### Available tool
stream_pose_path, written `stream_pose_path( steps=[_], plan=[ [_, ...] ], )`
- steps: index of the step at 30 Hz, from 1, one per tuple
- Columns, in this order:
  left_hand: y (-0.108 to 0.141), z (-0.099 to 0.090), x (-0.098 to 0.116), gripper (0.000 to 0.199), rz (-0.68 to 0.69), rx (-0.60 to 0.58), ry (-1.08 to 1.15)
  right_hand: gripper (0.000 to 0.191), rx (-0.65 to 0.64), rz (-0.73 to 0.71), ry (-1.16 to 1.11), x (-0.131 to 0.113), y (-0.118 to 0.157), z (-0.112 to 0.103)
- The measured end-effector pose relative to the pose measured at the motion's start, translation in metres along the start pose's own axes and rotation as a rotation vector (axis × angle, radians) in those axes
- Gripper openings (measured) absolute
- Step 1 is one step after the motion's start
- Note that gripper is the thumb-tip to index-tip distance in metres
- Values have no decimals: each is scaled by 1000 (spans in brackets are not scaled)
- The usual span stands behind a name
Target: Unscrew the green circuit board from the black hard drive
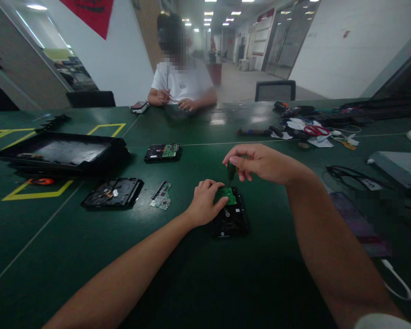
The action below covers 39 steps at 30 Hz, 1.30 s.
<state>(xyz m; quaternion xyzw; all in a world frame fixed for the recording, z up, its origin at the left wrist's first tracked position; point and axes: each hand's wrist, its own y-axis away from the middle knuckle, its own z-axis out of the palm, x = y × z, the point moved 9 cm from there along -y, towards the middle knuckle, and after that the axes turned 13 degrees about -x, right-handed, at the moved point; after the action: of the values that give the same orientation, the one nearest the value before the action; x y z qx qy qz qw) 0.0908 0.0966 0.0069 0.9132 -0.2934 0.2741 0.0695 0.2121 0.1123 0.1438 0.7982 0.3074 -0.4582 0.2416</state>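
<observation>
A black hard drive (230,220) lies on the green table in front of me, its green circuit board (230,195) facing up. My left hand (205,203) grips the drive from its left side, with the thumb over the board. In my right hand (251,163) is a dark-handled screwdriver (231,171), held upright by the fingers. Its thin shaft points down at the far end of the board; I cannot make out the screw under the tip. To the left lies a loose circuit board (161,196).
Further left are another hard drive (162,152), an opened black drive (113,193) and black trays (65,151). Cables and tools (315,130) are heaped at the back right. A tablet-like device (359,221) lies by my right forearm. A person (183,82) sits opposite, hands on small items.
</observation>
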Motion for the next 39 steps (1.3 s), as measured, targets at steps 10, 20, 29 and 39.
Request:
stream_pose_path(
  steps=[10,20,29,39],
  plan=[
    [0,0,0,47,6,-2,2,16,185,60,61,5,2,-14],
    [0,0,0,47,-8,-4,-4,23,-56,-6,-170,3,-4,10],
    [0,-1,0,47,-3,-4,0,17,58,24,10,3,0,-4],
    [0,0,-1,47,7,1,2,7,153,96,74,5,4,-13]
  ],
)
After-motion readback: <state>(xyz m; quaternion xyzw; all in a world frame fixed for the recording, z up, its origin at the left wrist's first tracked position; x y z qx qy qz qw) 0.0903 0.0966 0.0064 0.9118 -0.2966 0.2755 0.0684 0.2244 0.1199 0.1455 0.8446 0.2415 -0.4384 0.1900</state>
